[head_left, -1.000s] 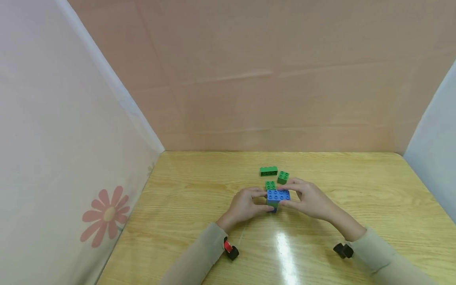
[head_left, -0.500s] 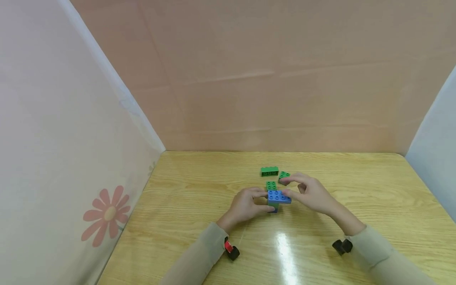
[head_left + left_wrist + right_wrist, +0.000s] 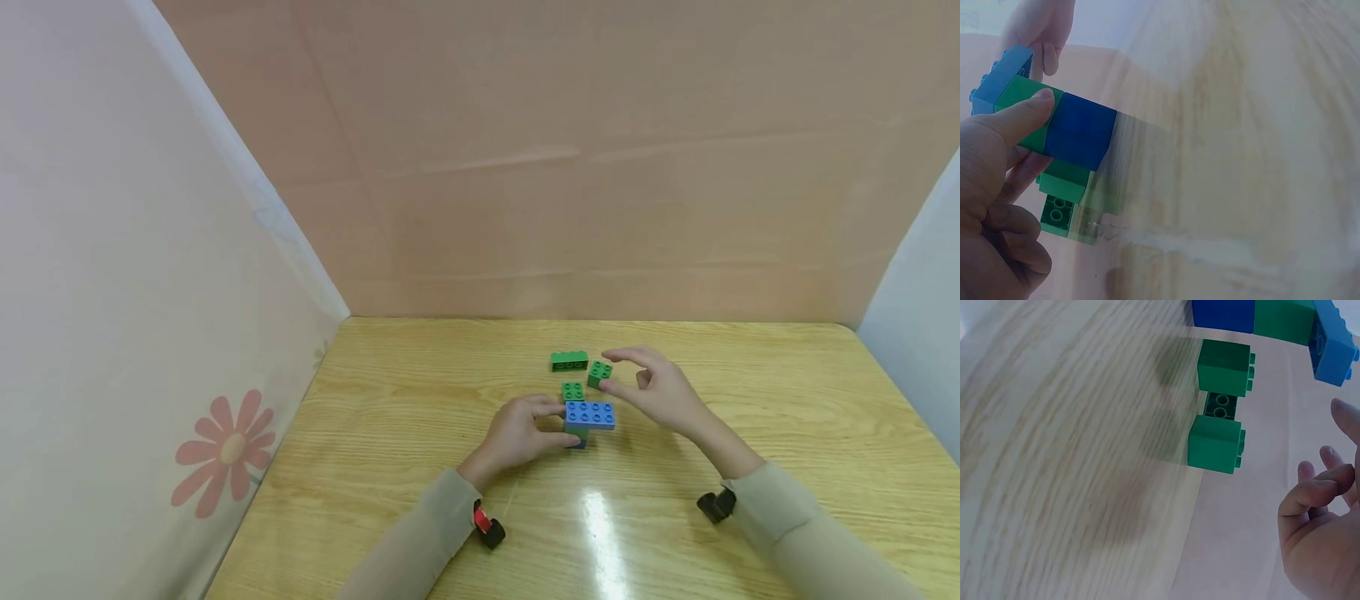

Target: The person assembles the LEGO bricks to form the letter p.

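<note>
The stack point(image 3: 585, 422) stands upright on the table point(image 3: 420, 375), blue at the bottom, green above, with a wide blue brick point(image 3: 590, 415) overhanging toward the right. Fingers and thumb of the left hand point(image 3: 517, 433) clamp it. I'd call this the building stage, between bricks: the right hand point(image 3: 663, 396), finger and thumb apart, hovers by a square green brick point(image 3: 599, 375); taking that would call for a pinch across its sides. Another square green brick point(image 3: 572, 391) sits just behind the stack, and a long green brick point(image 3: 569, 362) lies on its side farther back.
</note>
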The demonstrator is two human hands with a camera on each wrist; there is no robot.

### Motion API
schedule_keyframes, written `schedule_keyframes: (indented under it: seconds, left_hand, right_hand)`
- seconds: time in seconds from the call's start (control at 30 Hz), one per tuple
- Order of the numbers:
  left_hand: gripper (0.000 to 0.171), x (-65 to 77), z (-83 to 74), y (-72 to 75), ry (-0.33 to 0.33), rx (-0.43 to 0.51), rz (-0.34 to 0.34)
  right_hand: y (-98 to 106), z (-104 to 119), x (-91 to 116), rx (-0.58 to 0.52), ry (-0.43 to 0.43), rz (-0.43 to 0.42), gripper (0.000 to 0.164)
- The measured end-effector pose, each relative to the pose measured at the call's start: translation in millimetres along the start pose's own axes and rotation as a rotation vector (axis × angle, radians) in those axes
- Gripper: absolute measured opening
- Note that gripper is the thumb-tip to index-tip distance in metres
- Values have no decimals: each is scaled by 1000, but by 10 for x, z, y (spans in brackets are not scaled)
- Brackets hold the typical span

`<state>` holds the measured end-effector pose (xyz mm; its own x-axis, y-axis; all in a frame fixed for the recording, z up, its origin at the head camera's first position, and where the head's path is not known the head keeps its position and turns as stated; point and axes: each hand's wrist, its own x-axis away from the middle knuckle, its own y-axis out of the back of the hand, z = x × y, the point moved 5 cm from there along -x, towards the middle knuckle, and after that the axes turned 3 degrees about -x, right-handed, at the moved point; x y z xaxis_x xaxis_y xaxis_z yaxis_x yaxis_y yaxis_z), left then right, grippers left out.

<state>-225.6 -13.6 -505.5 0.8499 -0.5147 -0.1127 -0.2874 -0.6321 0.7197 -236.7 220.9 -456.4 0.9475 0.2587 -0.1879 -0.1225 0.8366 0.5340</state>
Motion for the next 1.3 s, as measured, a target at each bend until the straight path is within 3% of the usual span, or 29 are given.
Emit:
schedule_keyframes:
  seconds: [0.23,0.73,1.3]
  left_hand:
    - [53,9,1,6,25,9,0]
    - [54,9,35,-10,45,26,-3]
    - [53,12,47,-16,90,48,4]
  right_hand:
    - [19,-112,-63,22,-41,-23,62]
    - [-74,-336,-182,228,-95,26,73]
    - [-189,-397,-259,230,-161,77,56]
